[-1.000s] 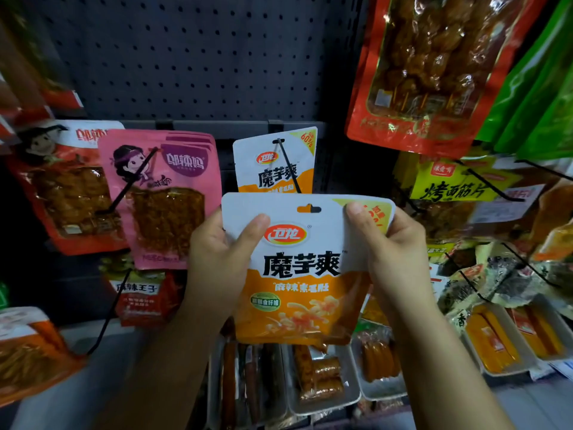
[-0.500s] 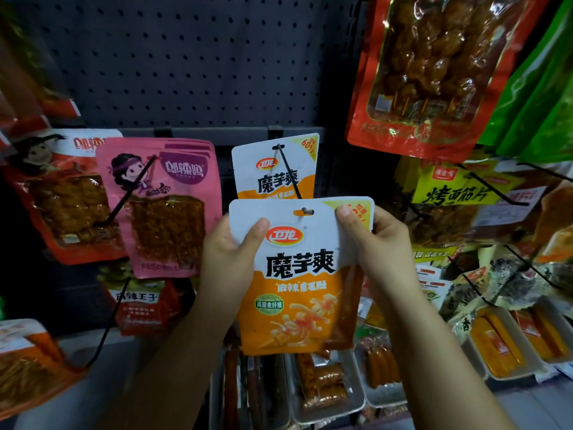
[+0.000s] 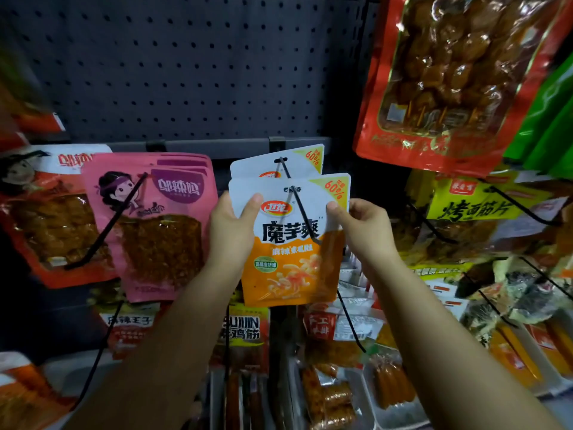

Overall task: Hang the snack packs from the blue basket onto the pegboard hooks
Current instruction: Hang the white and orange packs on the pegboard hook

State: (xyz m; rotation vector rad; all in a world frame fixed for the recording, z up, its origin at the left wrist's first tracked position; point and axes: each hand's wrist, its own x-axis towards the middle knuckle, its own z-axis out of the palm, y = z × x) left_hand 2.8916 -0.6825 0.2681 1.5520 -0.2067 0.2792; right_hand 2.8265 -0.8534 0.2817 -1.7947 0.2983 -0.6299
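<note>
A white-and-orange snack pack [image 3: 288, 243] hangs in front of me with the black hook [image 3: 302, 212] passing through its top hole. My left hand [image 3: 231, 231] pinches its upper left edge, thumb on the front. The upper right edge is pinched by my right hand [image 3: 361, 225]. Just behind it on the same hook hangs a second identical pack [image 3: 279, 164]. The dark grey pegboard [image 3: 186, 66] fills the wall above. The blue basket is out of view.
Pink packs [image 3: 155, 225] hang on a hook to the left, red-and-white packs [image 3: 40, 212] beyond them. A big red pack [image 3: 449, 79] hangs top right, with yellow packs [image 3: 474, 203] and green packs [image 3: 552, 113] nearby. White trays of sausages [image 3: 390, 420] sit on the shelf below.
Both hands have lifted the orange pack up and pushed it toward the board; its hole now sits on the hook, whose wire runs down across the pack's front.
</note>
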